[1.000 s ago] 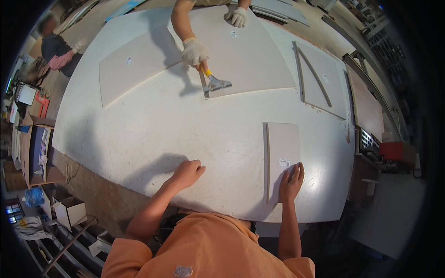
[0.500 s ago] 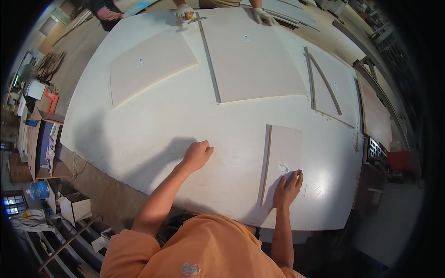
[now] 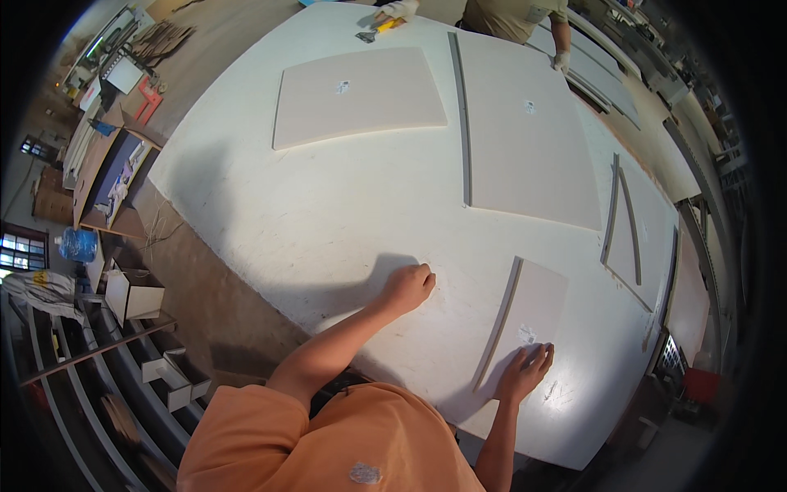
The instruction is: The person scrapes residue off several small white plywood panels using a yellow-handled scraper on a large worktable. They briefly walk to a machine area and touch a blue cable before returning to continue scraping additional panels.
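My left hand point(image 3: 410, 287) is closed in a fist over the white table point(image 3: 328, 230); whatever it may hold is hidden. My right hand point(image 3: 525, 373) rests with fingers apart on the near end of a small pale rectangular panel point(image 3: 537, 295), beside its label. A narrow grey strip point(image 3: 498, 324) runs along that panel's left edge. Farther off lies a large pale panel point(image 3: 525, 156), also with a grey strip point(image 3: 461, 123) on its left edge. To its left is another pale panel point(image 3: 361, 107) with a slightly curved far edge.
Across the table a co-worker's gloved hand point(image 3: 398, 11) holds a yellow-handled tool point(image 3: 379, 31); the other glove point(image 3: 561, 61) is at the far edge. Two grey strips point(image 3: 630, 221) lie over a panel at the right. Metal rails point(image 3: 106, 394) and an open box point(image 3: 135, 291) are at lower left.
My view has turned, shifting the table and panels rightward in the picture. The co-worker's tool has moved left, away from the large panel's strip. My right hand stays on the small panel.
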### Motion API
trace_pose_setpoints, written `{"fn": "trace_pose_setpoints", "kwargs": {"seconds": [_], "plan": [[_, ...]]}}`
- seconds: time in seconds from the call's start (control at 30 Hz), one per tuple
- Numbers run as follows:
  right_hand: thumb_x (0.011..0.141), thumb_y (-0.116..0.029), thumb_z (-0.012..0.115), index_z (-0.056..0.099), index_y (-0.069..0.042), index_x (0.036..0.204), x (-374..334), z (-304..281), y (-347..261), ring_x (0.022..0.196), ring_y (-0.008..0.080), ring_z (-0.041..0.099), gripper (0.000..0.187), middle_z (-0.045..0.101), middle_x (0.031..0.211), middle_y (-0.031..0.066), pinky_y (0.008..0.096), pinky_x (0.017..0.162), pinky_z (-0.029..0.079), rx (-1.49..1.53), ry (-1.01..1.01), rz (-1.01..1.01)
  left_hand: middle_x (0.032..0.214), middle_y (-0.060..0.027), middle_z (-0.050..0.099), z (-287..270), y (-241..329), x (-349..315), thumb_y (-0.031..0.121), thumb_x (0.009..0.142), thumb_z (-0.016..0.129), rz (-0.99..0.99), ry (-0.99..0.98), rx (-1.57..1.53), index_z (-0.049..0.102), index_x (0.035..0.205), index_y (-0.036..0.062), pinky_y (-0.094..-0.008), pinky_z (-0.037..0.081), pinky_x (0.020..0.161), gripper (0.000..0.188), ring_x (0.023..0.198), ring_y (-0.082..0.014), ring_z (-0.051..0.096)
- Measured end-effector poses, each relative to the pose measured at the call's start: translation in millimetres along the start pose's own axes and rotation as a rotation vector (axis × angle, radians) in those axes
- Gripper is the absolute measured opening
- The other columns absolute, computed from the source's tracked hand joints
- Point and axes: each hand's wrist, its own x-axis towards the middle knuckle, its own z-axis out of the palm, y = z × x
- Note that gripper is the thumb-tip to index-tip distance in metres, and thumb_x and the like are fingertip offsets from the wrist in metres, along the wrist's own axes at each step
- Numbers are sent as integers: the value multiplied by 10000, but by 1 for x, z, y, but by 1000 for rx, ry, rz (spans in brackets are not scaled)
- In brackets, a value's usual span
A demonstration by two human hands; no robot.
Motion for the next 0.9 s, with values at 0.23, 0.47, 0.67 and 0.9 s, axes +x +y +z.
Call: {"fn": "trace_pose_setpoints", "kwargs": {"seconds": [0.23,0.47,0.67,0.9], "plan": [[990,-97,604,484,51,1426,0,2,4,1435,410,398,476,368,1573,230,464,1145,415,15,5,3,675,-227,630,-9,-2,1,206,959,640,-35,-54,-62,585,749,-14,-522,486,587,309,640,-427,629],[963,-54,648,503,6,1396,2,-6,-22,1457,422,359,460,346,1592,206,525,1141,417,-96,21,-56,708,-228,646,-103,-103,39,320,974,670,-385,229,-154,609,778,0,-471,496,627,380,662,-421,629],[967,-38,643,508,-16,1377,-3,-4,-125,1457,400,359,433,359,1596,162,516,1124,435,-154,81,-161,645,-135,678,-289,-251,130,381,989,666,-573,602,-127,617,756,-13,-394,528,621,461,576,-251,682],[909,10,687,519,-11,1359,-44,71,-320,1477,411,351,481,337,1603,185,532,1139,426,-103,-96,-207,671,-104,701,-359,-316,202,384,1009,627,-558,-121,-313,605,851,32,-298,384,460,387,551,-117,608]]}}
